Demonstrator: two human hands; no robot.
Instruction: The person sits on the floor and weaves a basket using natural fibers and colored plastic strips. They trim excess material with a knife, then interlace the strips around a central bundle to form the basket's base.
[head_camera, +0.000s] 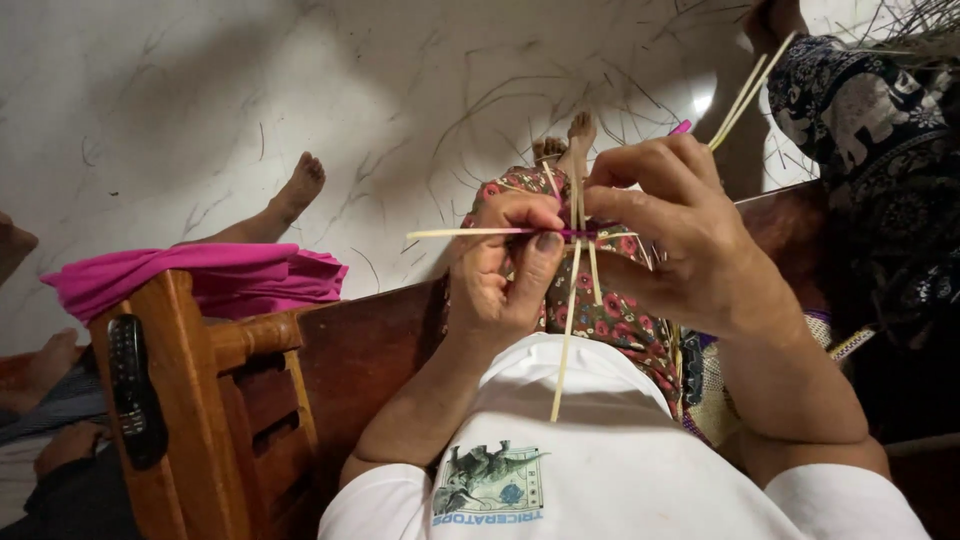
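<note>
Fingers of the left hand (505, 270) pinch closed on a crossing of pale straw strips (573, 290), thumb and forefinger pressed where a horizontal strip meets the upright ones. Right hand (680, 235) also closed, fingertips gripping the same crossing from the other side; two longer strips run up and away past its knuckles. A purple strip (575, 234) shows at the junction, with a pink tip behind the right hand. Strips held above the lap, over flowered red trousers (610, 315); one strip hangs down to the white shirt (600, 450).

Shirt carries a square printed patch (490, 480), green and blue, low on the chest. Wooden chair arm (190, 350) to the left, a black remote control (130, 390) lying on it, pink cloth (190, 275) draped behind. Pale marbled floor (200, 100) strewn with thin dark fibres. Another person's bare foot (295, 190) rests on the floor; dark patterned fabric (880, 130) at right.
</note>
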